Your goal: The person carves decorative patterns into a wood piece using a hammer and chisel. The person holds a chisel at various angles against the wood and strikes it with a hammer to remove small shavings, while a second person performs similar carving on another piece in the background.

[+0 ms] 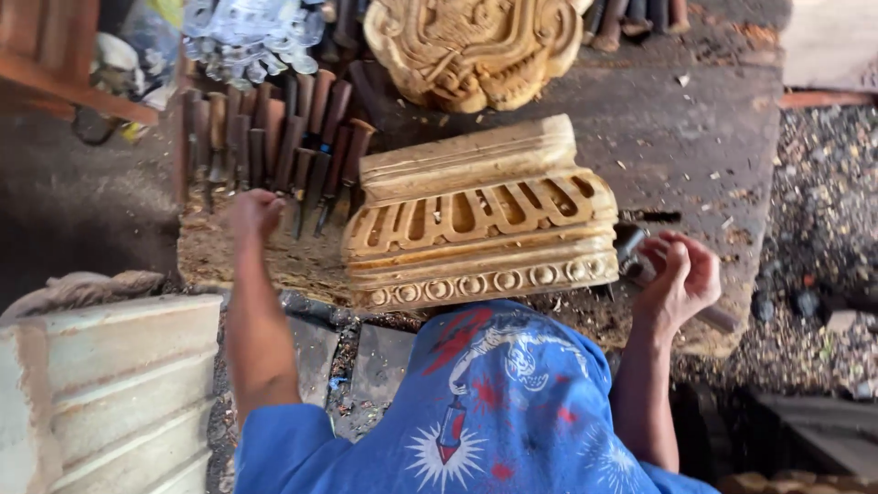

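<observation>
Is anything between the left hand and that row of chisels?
Nothing visible. The left hand rests on the sawdust right below the chisels, beside the carved wooden block. The right hand is at the block's other end, gripping a tool.

Worn workbench: carved wood block, chisel row, round carving, sawdust.

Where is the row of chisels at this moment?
In the head view, the row of chisels lies on the workbench, just left of the carved wooden block and above the left hand.
</observation>
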